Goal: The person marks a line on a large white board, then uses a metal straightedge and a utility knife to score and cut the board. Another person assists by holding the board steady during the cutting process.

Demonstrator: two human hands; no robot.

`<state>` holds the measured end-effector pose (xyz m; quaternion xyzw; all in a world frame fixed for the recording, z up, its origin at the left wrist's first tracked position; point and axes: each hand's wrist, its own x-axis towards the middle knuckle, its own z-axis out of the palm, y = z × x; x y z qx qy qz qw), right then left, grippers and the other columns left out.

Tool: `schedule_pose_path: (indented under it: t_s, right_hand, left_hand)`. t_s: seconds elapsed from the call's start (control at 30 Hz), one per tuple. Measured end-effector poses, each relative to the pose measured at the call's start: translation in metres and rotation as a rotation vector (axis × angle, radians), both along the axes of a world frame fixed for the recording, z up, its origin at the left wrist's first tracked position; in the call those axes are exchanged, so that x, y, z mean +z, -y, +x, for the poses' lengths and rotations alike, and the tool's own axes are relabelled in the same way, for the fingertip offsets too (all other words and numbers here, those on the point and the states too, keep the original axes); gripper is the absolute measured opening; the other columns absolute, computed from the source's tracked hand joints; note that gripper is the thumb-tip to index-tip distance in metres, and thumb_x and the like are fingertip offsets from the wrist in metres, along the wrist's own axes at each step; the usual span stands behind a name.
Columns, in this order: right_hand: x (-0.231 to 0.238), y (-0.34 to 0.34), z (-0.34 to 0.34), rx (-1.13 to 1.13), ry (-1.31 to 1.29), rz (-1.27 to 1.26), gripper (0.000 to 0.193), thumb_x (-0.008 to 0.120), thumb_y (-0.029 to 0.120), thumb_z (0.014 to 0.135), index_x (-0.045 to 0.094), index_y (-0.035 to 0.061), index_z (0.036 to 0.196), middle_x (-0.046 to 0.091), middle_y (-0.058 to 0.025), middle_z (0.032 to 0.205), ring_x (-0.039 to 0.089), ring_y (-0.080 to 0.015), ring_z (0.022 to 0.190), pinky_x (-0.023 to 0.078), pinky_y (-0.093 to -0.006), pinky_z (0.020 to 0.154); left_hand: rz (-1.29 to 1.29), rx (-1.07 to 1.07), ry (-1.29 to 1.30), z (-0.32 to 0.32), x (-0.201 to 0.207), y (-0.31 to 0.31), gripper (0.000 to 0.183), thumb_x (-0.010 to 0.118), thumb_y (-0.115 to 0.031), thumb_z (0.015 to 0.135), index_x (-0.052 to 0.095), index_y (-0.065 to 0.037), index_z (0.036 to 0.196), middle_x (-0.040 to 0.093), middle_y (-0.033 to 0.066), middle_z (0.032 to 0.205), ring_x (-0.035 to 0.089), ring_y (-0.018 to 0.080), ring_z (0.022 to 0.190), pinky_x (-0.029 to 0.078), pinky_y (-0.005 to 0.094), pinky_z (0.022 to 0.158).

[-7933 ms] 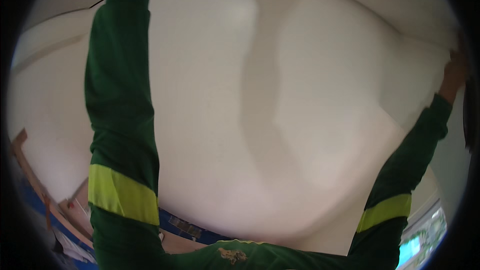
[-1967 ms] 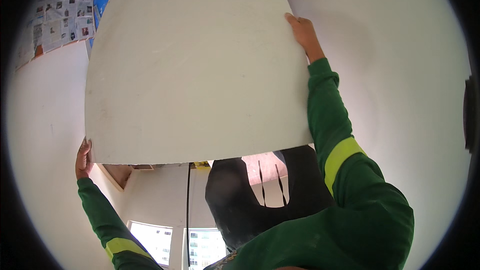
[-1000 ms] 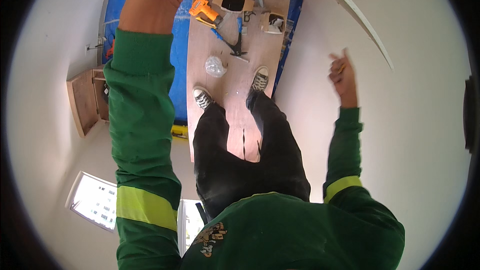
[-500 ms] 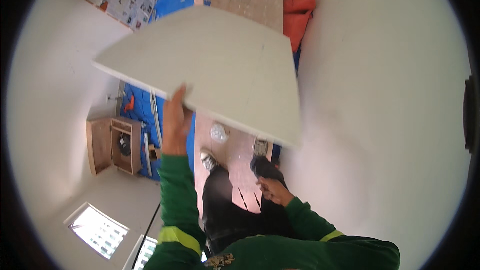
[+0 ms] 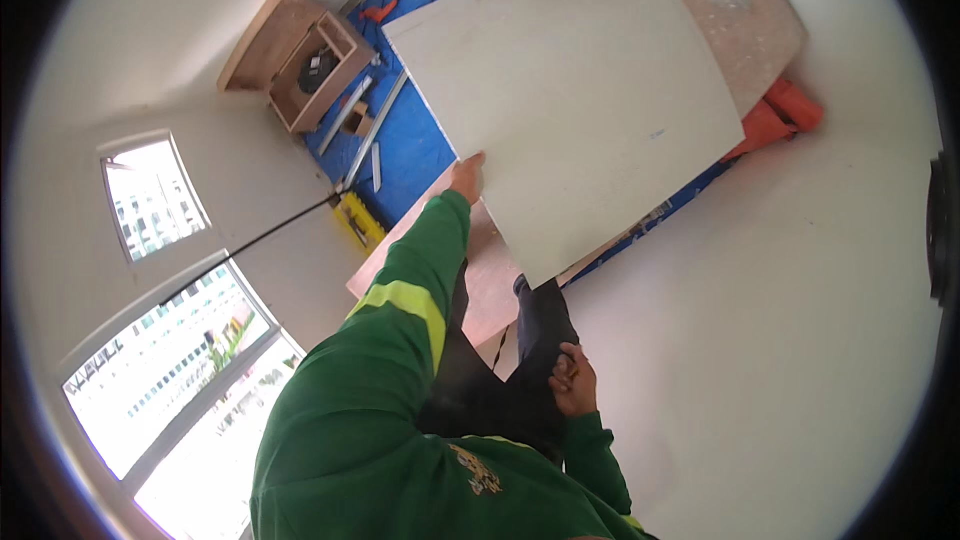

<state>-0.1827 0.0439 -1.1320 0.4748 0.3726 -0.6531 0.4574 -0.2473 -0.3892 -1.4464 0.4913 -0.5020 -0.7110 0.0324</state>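
Observation:
A large off-white plasterboard sheet (image 5: 575,100) stretches out in front of me, its broad face turned up toward my view. My left hand (image 5: 466,178) grips its left edge near the close end, fingertips showing on the face. The board hides my feet and much of the wooden platform (image 5: 480,275) under me. Low beside my thigh is my right hand (image 5: 575,382), apart from the board, with its fingers curled in. Whatever those fingers hold, if anything, is too small to make out.
A bare wall (image 5: 720,360) rises close on my right. Blue sheeting (image 5: 420,135) on the left carries metal strips (image 5: 378,130), an orange tool (image 5: 380,12) and a yellow object (image 5: 358,222). Farther off stand an open wooden box (image 5: 335,55) and an orange-red bundle (image 5: 770,125). Windows (image 5: 155,195) are at left.
My view has swung left, bringing the windows further in. The board, still in my left hand, has shifted right in the picture and turned. My right hand stays by my thigh, fingers more curled.

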Motion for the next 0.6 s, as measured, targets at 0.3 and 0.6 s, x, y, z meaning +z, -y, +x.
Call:
schedule_pose_path:
  t_s: [0.3, 0.6]
  right_hand:
    - [-0.017, 0.023, -0.024, 0.084, -0.006, 0.022, 0.028, 0.045, 0.034, 0.112, 0.056, 0.0100, 0.122, 0.042, 0.0025, 0.072, 0.034, -0.0081, 0.051, 0.029, -0.0245, 0.047]
    - [-0.039, 0.114, -0.079, 1.080, -0.308, 0.299, 0.019, 0.059, 0.020, 0.105, 0.066, 0.0047, 0.115, 0.056, -0.0022, 0.079, 0.049, -0.0115, 0.056, 0.040, -0.0263, 0.051]
  left_hand:
    - [-0.060, -0.418, 0.163, 0.031, -0.070, 0.012, 0.057, 0.072, -0.032, 0.098, 0.055, -0.003, 0.144, 0.066, 0.0120, 0.133, 0.063, 0.0256, 0.120, 0.052, 0.0451, 0.101]
    - [0.261, -0.376, -0.145, 0.058, -0.101, 0.008, 0.056, 0.066, -0.034, 0.104, 0.049, -0.011, 0.152, 0.058, 0.0121, 0.142, 0.056, 0.0270, 0.132, 0.049, 0.0464, 0.107]
